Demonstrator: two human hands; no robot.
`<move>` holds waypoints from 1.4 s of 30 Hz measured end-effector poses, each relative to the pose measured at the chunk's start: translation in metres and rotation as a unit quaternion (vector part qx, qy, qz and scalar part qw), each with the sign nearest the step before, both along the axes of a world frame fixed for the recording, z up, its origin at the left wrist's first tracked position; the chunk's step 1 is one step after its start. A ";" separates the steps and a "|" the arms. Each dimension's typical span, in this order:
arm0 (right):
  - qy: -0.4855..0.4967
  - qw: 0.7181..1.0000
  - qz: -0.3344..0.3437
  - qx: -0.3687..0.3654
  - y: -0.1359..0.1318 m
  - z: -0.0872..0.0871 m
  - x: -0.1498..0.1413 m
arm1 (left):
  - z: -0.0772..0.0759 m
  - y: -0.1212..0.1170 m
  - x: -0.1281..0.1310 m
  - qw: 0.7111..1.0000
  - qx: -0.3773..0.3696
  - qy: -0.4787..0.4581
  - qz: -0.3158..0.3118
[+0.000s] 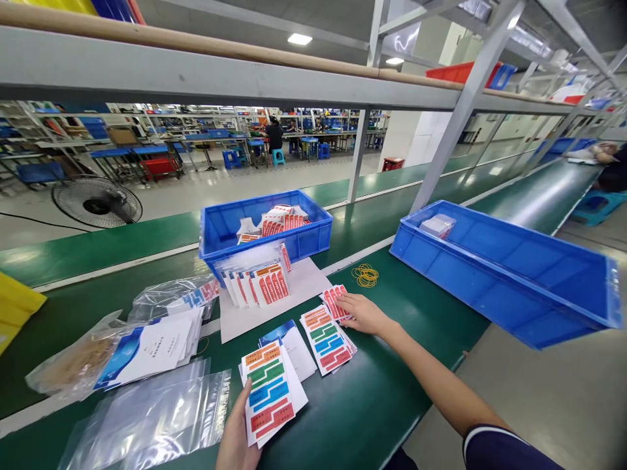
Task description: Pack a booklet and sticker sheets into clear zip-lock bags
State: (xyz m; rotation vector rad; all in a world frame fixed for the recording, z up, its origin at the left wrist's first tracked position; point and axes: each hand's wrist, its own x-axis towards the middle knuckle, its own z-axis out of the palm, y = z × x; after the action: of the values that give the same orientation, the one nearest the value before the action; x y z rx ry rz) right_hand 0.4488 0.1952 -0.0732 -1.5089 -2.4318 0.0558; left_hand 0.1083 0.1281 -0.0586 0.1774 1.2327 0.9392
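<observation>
My left hand (238,431) grips a sticker sheet (269,391) with orange, green, blue and red strips, with white paper behind it. Just beyond lies a blue-and-white booklet (296,346) on the green belt. Fingers bent, my right hand (365,314) is closed at the edge of a stack of red-and-white sticker sheets (334,299). Beside that stack is a pile of multicoloured sticker sheets (326,339). Filled clear bags (259,284) stand in a row on white paper in front of a blue bin (264,225) holding more packets.
Clear zip bags (157,418) and a pile of booklets (157,346) lie at left. Yellow rubber bands (365,275) sit beyond my right hand. A long blue bin (504,267) stands at right, under a metal frame post (460,111). A fan (98,202) is behind the belt.
</observation>
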 end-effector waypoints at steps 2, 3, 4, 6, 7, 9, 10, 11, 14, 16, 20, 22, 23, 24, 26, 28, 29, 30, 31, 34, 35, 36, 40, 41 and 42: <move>-0.004 1.000 -0.003 0.004 0.001 0.000 -0.008 | -0.001 0.000 -0.001 1.000 0.003 0.003 0.000; -0.005 1.000 -0.006 0.006 0.002 -0.001 -0.011 | -0.002 0.000 -0.001 1.000 0.007 0.003 0.000; -0.006 1.000 -0.009 0.008 0.002 -0.002 -0.014 | -0.003 0.000 -0.001 1.000 0.013 0.003 -0.001; -0.007 1.000 -0.016 0.014 0.002 -0.002 -0.016 | -0.005 0.001 -0.001 1.000 0.022 0.002 -0.002; -0.006 1.000 -0.019 0.017 0.001 -0.002 -0.016 | -0.005 0.001 -0.001 1.000 0.024 0.002 -0.003; -0.005 0.999 -0.025 0.023 0.000 0.000 -0.015 | -0.006 0.001 -0.001 1.000 0.025 0.003 -0.006; -0.004 0.999 -0.031 0.027 -0.001 0.001 -0.014 | -0.006 0.001 -0.001 1.000 0.027 0.003 -0.007; -0.001 0.999 -0.042 0.033 -0.003 0.004 -0.014 | -0.007 0.001 -0.001 1.000 0.027 0.004 -0.008; 0.013 0.993 -0.098 0.066 -0.014 0.014 -0.026 | -0.009 -0.001 0.001 0.999 0.035 -0.001 -0.015; 0.051 0.987 -0.108 0.112 -0.029 0.023 -0.048 | -0.011 -0.003 0.004 0.998 0.048 -0.018 -0.021; 0.145 0.976 0.094 0.130 -0.072 0.031 -0.120 | -0.013 -0.011 0.014 0.989 0.100 -0.102 -0.048; 0.145 0.971 0.181 0.064 -0.094 0.030 -0.152 | -0.011 -0.014 0.016 0.983 0.129 -0.114 -0.067; 0.144 0.966 0.210 0.033 -0.102 0.030 -0.163 | -0.008 -0.016 0.015 0.981 0.144 -0.101 -0.077; 0.150 0.961 0.231 0.011 -0.107 0.030 -0.171 | -0.004 -0.017 0.013 0.980 0.162 -0.076 -0.087; 0.193 0.949 0.249 0.006 -0.110 0.034 -0.174 | 0.008 -0.020 0.001 0.972 0.202 -0.008 -0.117; 0.261 0.940 0.218 0.023 -0.104 0.040 -0.169 | 0.024 -0.024 -0.014 0.956 0.238 0.070 -0.159; 0.291 0.937 0.191 0.022 -0.099 0.042 -0.165 | 0.032 -0.027 -0.022 0.943 0.254 0.113 -0.183; 0.315 0.934 0.167 0.008 -0.093 0.043 -0.162 | 0.039 -0.030 -0.028 0.930 0.264 0.151 -0.207; 0.334 0.931 0.149 -0.023 -0.088 0.042 -0.160 | 0.045 -0.034 -0.033 0.916 0.267 0.188 -0.233; 0.383 0.896 0.151 -0.165 -0.078 0.024 -0.165 | 0.055 -0.045 -0.036 0.858 0.287 0.298 -0.304; 0.403 0.876 0.157 -0.212 -0.077 0.014 -0.170 | 0.057 -0.047 -0.034 0.834 0.300 0.330 -0.324; 0.421 0.858 0.158 -0.248 -0.078 0.005 -0.175 | 0.059 -0.048 -0.033 0.812 0.314 0.354 -0.341; 0.444 0.828 0.144 -0.310 -0.083 -0.024 -0.190 | 0.063 -0.037 -0.041 0.803 0.322 0.400 -0.303; 0.445 0.827 0.141 -0.312 -0.084 -0.026 -0.191 | 0.062 -0.032 -0.048 0.804 0.310 0.432 -0.267; 0.449 0.825 0.139 -0.312 -0.085 -0.026 -0.191 | 0.058 -0.026 -0.055 0.796 0.290 0.478 -0.234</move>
State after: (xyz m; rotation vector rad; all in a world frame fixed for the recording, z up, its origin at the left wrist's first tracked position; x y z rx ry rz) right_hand 0.2576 0.1100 -0.0997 -0.9123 -1.8294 1.3938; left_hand 0.0532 0.1018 -0.0006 1.5404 1.6379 0.7508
